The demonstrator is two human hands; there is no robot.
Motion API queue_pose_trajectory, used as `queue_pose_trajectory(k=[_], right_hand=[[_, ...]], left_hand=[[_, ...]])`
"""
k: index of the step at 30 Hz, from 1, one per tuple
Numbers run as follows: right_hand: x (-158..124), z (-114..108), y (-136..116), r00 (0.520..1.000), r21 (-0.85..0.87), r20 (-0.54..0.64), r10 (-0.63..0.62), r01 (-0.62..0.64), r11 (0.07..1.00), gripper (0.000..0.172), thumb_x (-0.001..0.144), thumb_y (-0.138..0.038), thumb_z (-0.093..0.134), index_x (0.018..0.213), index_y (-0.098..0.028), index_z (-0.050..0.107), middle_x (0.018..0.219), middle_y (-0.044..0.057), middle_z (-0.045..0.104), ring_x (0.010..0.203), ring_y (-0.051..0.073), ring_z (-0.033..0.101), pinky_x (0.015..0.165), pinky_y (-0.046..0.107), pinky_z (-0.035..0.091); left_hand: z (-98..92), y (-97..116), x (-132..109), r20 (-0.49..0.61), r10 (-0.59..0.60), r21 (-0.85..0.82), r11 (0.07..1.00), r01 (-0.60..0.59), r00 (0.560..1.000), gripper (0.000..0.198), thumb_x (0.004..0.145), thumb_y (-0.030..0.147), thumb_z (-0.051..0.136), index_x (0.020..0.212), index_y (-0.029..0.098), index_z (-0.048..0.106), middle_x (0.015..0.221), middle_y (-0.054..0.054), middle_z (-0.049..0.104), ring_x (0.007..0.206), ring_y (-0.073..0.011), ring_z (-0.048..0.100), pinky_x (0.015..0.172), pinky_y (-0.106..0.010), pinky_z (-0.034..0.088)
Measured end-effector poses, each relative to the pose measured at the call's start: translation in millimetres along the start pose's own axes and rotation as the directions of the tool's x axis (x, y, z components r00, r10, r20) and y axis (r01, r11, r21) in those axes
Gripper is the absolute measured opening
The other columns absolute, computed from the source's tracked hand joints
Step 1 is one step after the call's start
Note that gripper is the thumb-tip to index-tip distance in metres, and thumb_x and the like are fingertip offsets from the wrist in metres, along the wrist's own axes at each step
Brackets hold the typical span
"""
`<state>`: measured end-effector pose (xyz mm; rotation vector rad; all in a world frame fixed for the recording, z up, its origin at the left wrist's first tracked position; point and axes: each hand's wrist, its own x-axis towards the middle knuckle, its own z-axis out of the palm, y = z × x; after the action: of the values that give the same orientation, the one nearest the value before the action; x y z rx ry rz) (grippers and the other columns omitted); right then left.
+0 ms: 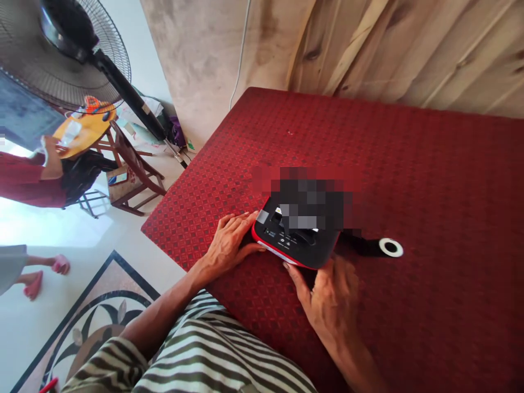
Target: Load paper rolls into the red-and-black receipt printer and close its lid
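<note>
A black device with a red rim [292, 240] lies on a table under a dark red patterned cloth [429, 180]; its upper part is blurred out. My left hand [229, 243] lies flat against the device's left side with the fingers stretched out. My right hand [327, 297] is at the device's near edge, fingers extended and touching it, somewhat smeared by motion. A black piece ending in a white ring [391, 247] sticks out on the cloth to the device's right.
A wooden plank wall [409, 49] runs behind the table. A standing fan [69, 43] is at the upper left. Further left, a person in red sits by a yellow round table [84, 128] and a wooden stool [131, 174]. Someone's feet in pink sandals [45, 273] are on the floor.
</note>
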<state>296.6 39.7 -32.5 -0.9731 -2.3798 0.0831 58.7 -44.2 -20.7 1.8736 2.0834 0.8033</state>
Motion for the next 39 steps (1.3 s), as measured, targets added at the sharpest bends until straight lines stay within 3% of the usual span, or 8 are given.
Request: queue_pose_trajectory(k=[9,17,24,31,35,39], right_hand=[[1,1,4,1.000,-0.012,0.007,-0.023,0.023,1.000,0.048,0.106,-0.061,0.051,0.117,-0.014,0.059,0.098,0.018,0.067,0.088,0.035,0.061,0.077,0.047,0.050],[-1,5,9,0.999,-0.034,0.014,-0.040,0.040,0.999,0.058,0.106,-0.067,0.045,0.117,-0.013,0.061,0.093,0.017,0.065,0.087,0.036,0.060,0.078,0.047,0.050],[0,8,10,0.997,-0.035,0.002,-0.078,0.078,0.996,0.064,0.106,-0.069,0.044,0.117,-0.009,0.062,0.096,0.020,0.067,0.087,0.035,0.062,0.082,0.048,0.052],[4,8,12,0.998,-0.008,0.028,-0.051,0.051,0.999,0.054,0.104,-0.074,0.043,0.105,-0.023,0.057,0.087,0.015,0.065,0.082,0.035,0.065,0.079,0.050,0.053],[13,8,13,0.995,-0.014,-0.024,-0.096,0.095,0.995,0.053,0.101,-0.082,0.037,0.087,-0.032,0.041,0.074,0.012,0.062,0.070,0.034,0.064,0.071,0.049,0.052],[19,8,11,0.992,-0.020,-0.042,-0.121,0.120,0.993,0.051,0.100,-0.083,0.035,0.082,-0.036,0.028,0.065,0.010,0.058,0.063,0.033,0.060,0.065,0.048,0.050]], left_hand=[[0.0,0,0,-0.014,0.036,0.010,0.999,-0.036,0.999,0.069,0.107,0.055,0.058,0.163,0.021,0.040,0.152,-0.017,0.066,0.142,-0.0292,0.063,0.124,-0.051,0.043],[0.7,2,1,0.019,0.014,-0.014,1.000,-0.014,1.000,0.079,0.103,0.070,0.052,0.161,0.018,0.041,0.153,-0.017,0.065,0.144,-0.0297,0.061,0.128,-0.051,0.038],[2.8,-1,-1,-0.002,0.034,-0.055,0.998,-0.034,0.999,0.080,0.105,0.068,0.051,0.166,0.021,0.030,0.154,-0.015,0.064,0.143,-0.0284,0.060,0.128,-0.051,0.036],[6.2,-6,-4,-0.030,0.032,-0.043,0.999,-0.034,0.999,0.078,0.106,0.065,0.054,0.165,0.020,0.032,0.146,-0.016,0.067,0.136,-0.0291,0.064,0.117,-0.049,0.048],[5.5,-6,-5,-0.010,0.050,-0.026,0.998,-0.051,0.999,0.073,0.108,0.061,0.053,0.164,0.018,0.034,0.148,-0.016,0.067,0.139,-0.0287,0.063,0.121,-0.050,0.045],[4.5,-5,-5,-0.011,0.054,-0.008,0.999,-0.054,0.998,0.067,0.109,0.058,0.052,0.161,0.018,0.039,0.152,-0.015,0.065,0.139,-0.0288,0.063,0.121,-0.049,0.045]])
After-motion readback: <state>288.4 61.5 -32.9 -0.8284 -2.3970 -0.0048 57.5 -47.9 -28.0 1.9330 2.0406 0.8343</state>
